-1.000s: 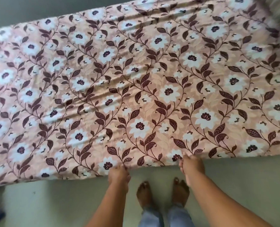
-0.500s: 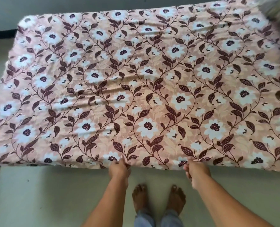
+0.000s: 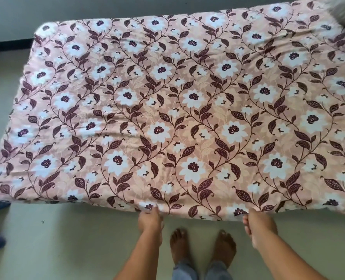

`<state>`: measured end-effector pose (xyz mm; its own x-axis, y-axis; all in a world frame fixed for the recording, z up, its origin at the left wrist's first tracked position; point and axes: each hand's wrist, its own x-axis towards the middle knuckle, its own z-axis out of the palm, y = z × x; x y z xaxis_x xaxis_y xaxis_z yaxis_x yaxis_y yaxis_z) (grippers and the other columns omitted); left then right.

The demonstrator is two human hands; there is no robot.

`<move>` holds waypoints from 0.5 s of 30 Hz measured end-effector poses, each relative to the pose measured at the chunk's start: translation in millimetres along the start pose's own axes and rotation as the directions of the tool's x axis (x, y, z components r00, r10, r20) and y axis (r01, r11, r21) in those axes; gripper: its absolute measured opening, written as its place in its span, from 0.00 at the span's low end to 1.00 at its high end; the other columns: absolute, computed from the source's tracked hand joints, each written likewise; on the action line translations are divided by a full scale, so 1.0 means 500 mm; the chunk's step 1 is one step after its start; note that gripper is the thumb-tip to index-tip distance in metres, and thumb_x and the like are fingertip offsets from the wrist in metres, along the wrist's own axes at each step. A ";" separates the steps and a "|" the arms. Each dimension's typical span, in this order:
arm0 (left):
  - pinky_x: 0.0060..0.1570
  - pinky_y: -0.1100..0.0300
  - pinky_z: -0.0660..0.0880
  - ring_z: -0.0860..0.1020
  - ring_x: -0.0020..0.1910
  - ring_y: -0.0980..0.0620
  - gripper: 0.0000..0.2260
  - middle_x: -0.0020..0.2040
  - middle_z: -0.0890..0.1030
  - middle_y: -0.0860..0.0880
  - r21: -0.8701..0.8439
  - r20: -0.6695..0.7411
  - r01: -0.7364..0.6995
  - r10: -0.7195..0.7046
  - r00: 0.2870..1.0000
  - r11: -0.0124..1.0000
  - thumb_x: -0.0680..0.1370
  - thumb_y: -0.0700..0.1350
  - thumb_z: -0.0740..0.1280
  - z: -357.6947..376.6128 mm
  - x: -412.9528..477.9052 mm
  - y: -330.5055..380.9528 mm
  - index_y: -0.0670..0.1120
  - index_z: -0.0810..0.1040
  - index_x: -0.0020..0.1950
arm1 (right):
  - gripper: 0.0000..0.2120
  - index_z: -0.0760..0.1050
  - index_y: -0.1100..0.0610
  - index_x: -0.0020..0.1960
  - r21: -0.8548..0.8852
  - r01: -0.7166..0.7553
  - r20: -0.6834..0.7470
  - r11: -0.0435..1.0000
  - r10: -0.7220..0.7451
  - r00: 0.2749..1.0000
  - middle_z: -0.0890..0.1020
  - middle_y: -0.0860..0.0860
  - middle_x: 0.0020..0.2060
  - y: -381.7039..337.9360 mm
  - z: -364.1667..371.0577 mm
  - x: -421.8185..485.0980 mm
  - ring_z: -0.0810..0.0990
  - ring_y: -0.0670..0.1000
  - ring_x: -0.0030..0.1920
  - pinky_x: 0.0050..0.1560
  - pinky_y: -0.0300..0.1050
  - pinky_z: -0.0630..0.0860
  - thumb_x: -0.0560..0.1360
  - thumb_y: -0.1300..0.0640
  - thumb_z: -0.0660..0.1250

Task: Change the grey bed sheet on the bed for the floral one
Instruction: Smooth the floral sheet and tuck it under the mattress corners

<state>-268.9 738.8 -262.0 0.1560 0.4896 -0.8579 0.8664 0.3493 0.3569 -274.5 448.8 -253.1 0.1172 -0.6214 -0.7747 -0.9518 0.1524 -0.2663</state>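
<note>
At hem, L hand (image 3: pixel 150 219), R hand (image 3: pixel 259 223) prob. grip floral sheet (image 3: pixel 187 118).

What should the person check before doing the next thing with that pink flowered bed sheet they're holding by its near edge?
1. Left hand grips the near edge of the pink floral fabric bed sheet: ok.
2. Right hand grips the same edge: ok.
3. Sheet reaches the far left corner: ok.
4. Far right corner covered: cannot tell, blurred and cut off by the frame.
5. Surface smooth: not ok, light wrinkles across the middle.
6. Grey sheet removed: cannot tell; none shows.
</note>
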 end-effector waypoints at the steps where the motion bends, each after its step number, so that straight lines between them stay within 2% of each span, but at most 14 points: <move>1: 0.33 0.56 0.74 0.77 0.37 0.45 0.18 0.44 0.81 0.39 -0.004 -0.078 -0.037 0.037 0.996 0.999 0.82 0.53 0.66 -0.010 0.019 0.007 0.36 0.74 0.56 | 0.17 0.78 0.68 0.50 -0.063 0.042 -0.079 0.997 -0.046 0.996 0.84 0.61 0.40 -0.011 0.002 -0.009 0.80 0.56 0.32 0.32 0.47 0.78 0.79 0.51 0.66; 3: 0.34 0.55 0.75 0.79 0.33 0.42 0.28 0.40 0.82 0.38 0.019 -0.243 -0.092 0.093 0.965 0.996 0.76 0.63 0.69 -0.033 0.055 0.023 0.36 0.76 0.53 | 0.24 0.73 0.67 0.56 -0.239 0.189 -0.224 0.952 -0.244 0.944 0.80 0.66 0.52 -0.040 0.003 -0.039 0.81 0.63 0.44 0.36 0.51 0.77 0.77 0.46 0.70; 4: 0.38 0.52 0.78 0.81 0.36 0.40 0.29 0.42 0.83 0.37 0.017 -0.279 -0.106 0.107 0.954 0.994 0.74 0.65 0.70 -0.042 0.079 0.032 0.37 0.76 0.51 | 0.24 0.72 0.65 0.58 -0.357 0.339 -0.219 0.871 -0.431 0.875 0.77 0.67 0.56 -0.054 0.005 -0.055 0.79 0.65 0.49 0.39 0.51 0.75 0.76 0.46 0.72; 5: 0.43 0.50 0.81 0.82 0.39 0.40 0.27 0.42 0.83 0.39 0.000 -0.291 -0.122 0.116 0.950 0.993 0.74 0.65 0.70 -0.054 0.090 0.050 0.39 0.76 0.49 | 0.23 0.72 0.64 0.58 -0.472 0.521 -0.114 0.711 -0.635 0.764 0.76 0.66 0.58 -0.066 0.017 -0.072 0.77 0.65 0.53 0.42 0.53 0.75 0.75 0.48 0.74; 6: 0.48 0.47 0.82 0.83 0.42 0.41 0.25 0.43 0.83 0.41 -0.028 -0.288 -0.136 0.123 0.950 0.990 0.75 0.64 0.70 -0.060 0.102 0.068 0.41 0.76 0.48 | 0.23 0.73 0.63 0.60 -0.558 0.664 0.050 0.498 -0.778 0.626 0.76 0.64 0.59 -0.075 0.031 -0.086 0.76 0.64 0.56 0.47 0.54 0.77 0.74 0.49 0.75; 7: 0.50 0.45 0.82 0.83 0.44 0.41 0.22 0.44 0.82 0.42 -0.065 -0.283 -0.146 0.122 0.951 0.987 0.77 0.62 0.69 -0.067 0.112 0.088 0.41 0.76 0.48 | 0.25 0.74 0.62 0.63 -0.596 0.751 0.225 0.284 -0.839 0.496 0.76 0.62 0.61 -0.083 0.051 -0.101 0.76 0.62 0.59 0.53 0.55 0.78 0.73 0.48 0.76; 8: 0.49 0.44 0.82 0.83 0.45 0.41 0.21 0.46 0.81 0.42 -0.105 -0.287 -0.143 0.108 0.952 0.984 0.79 0.59 0.68 -0.076 0.118 0.107 0.40 0.75 0.49 | 0.29 0.72 0.60 0.68 -0.599 0.793 0.395 0.109 -0.821 0.412 0.75 0.60 0.66 -0.085 0.082 -0.106 0.75 0.60 0.65 0.61 0.55 0.76 0.74 0.46 0.75; 9: 0.47 0.45 0.83 0.82 0.45 0.40 0.19 0.47 0.79 0.41 -0.144 -0.284 -0.143 0.098 0.954 0.979 0.80 0.57 0.67 -0.081 0.128 0.119 0.40 0.73 0.51 | 0.33 0.67 0.57 0.74 -0.584 0.811 0.534 -0.022 -0.763 0.364 0.71 0.57 0.72 -0.091 0.110 -0.115 0.70 0.59 0.72 0.69 0.55 0.72 0.75 0.44 0.72; 10: 0.45 0.46 0.83 0.80 0.45 0.40 0.17 0.48 0.78 0.41 -0.179 -0.280 -0.138 0.084 0.956 0.974 0.81 0.55 0.66 -0.087 0.133 0.127 0.40 0.72 0.53 | 0.35 0.61 0.53 0.78 -0.545 0.832 0.638 -0.106 -0.696 0.330 0.64 0.54 0.78 -0.093 0.140 -0.122 0.63 0.57 0.77 0.75 0.55 0.65 0.77 0.42 0.69; 12: 0.44 0.48 0.81 0.78 0.42 0.44 0.14 0.45 0.76 0.42 -0.186 -0.269 -0.132 0.079 0.960 0.974 0.83 0.53 0.64 -0.092 0.134 0.130 0.41 0.71 0.52 | 0.37 0.53 0.48 0.82 -0.503 0.846 0.730 -0.179 -0.611 0.305 0.53 0.51 0.82 -0.099 0.184 -0.134 0.52 0.57 0.81 0.78 0.56 0.56 0.79 0.43 0.67; 15: 0.47 0.47 0.80 0.73 0.34 0.47 0.15 0.38 0.76 0.43 -0.124 -0.334 -0.142 0.093 0.938 0.982 0.84 0.50 0.63 -0.111 0.137 0.118 0.44 0.70 0.41 | 0.41 0.47 0.47 0.83 -0.555 0.802 0.737 -0.221 -0.579 0.350 0.45 0.52 0.83 -0.086 0.215 -0.146 0.45 0.60 0.82 0.79 0.61 0.53 0.79 0.47 0.68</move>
<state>-233.7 837.3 -279.1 0.0683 0.7588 -0.6478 0.7697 0.3730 0.5181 -211.7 570.0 -246.6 0.8009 0.2604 -0.5393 0.1470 -0.9584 -0.2446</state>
